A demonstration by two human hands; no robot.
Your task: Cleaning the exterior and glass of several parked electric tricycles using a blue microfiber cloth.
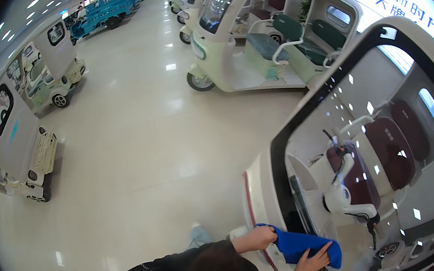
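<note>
A blue cloth (293, 246) lies stretched across the lower edge of the windshield (304, 141) of a cream, covered three-wheeler. My left hand (258, 239) is closed around the cloth's left end, beside the vehicle's red trim line. On the cloth's right part rests my right hand (313, 265), its fingers spread over the fabric near the black windshield border. Through the glass I see white handlebars (337, 198) and dark red seats (390, 150). The part of the glass behind the cloth is hidden.
Another cream three-wheeler (226, 65) with green seats stands ahead, with more in a row behind it. Along the left are parked small grey-white vehicles (12, 147) and a blue cargo tricycle (104, 11). A shiny tiled floor (134, 135) runs between the rows.
</note>
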